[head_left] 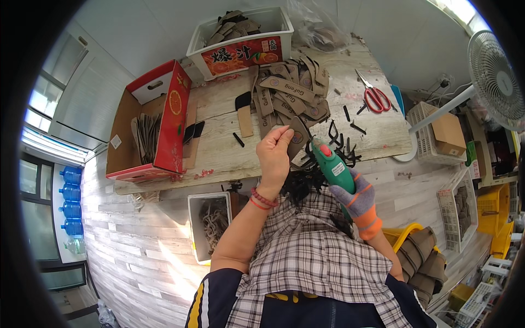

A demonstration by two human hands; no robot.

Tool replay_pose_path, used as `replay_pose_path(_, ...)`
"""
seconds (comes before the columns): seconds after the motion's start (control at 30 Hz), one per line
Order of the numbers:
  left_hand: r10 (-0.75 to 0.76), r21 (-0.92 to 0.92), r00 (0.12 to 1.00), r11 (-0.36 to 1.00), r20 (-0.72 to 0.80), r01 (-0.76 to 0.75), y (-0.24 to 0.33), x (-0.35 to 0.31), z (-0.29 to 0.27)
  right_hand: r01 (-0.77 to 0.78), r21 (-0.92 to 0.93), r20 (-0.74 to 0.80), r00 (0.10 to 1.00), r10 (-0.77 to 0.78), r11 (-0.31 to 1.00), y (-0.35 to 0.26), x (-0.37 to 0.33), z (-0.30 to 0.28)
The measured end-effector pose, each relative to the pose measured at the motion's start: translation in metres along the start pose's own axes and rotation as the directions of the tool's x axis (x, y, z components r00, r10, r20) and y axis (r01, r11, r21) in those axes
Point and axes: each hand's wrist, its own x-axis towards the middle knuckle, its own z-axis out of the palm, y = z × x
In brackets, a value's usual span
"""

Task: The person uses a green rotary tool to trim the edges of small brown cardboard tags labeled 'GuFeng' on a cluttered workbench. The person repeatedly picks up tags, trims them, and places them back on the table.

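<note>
My left hand [272, 159], bare with beads at the wrist, pinches a brown strap-shaped fabric piece [298, 139] over the table's front edge. My right hand [358, 201], in a grey and orange glove, grips a green handheld electric cutter [335, 168] with a red button. Its tip is close to the piece's right edge; whether it touches cannot be made out. Black trimmed strips [302, 187] lie heaped below the tool on my checked apron, others on the tabletop. Beyond my left hand is a pile of similar brown pieces [289, 90].
Red-handled scissors [377, 100] lie at the table's right. A red carton [174, 131] with brown pieces stands at left, and a white bin [240, 52] at the back. Below the table edge is a white box [192, 227]. A fan [496, 76] rises at right.
</note>
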Motion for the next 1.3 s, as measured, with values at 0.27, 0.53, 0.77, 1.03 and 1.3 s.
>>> replay_pose_path(0.27, 0.074, 0.15, 0.992, 0.985, 0.101, -0.089, -0.002, -0.003, -0.003, -0.001, 0.067, -0.02, 1.0, 0.002, 0.998, -0.013, 0.0, 0.003)
replay_pose_path(0.53, -0.006, 0.276, 0.972, 0.959, 0.235, -0.061, 0.013, -0.008, -0.012, 0.006, 0.085, 0.0, 1.0, -0.006, 0.996, -0.008, 0.004, 0.002)
replay_pose_path(0.77, 0.243, 0.669, 0.947, 0.742, -0.211, -0.041, 0.034, 0.054, -0.136, -0.104, 0.246, 0.013, 0.994, 0.104, 0.964, -0.017, -0.001, 0.0)
replay_pose_path(1.03, 0.551, 0.981, 0.824, 0.044, 0.136, -0.191, -0.009, 0.108, -0.149, -0.043, 0.105, -0.021, 0.999, 0.045, 0.994, 0.011, 0.002, 0.003)
replay_pose_path(1.3, 0.196, 0.998, 0.98, -0.061, 0.044, -0.033, -0.034, 0.137, -0.087, -0.095, 0.098, 0.004, 0.995, 0.095, 0.991, 0.006, 0.003, 0.01)
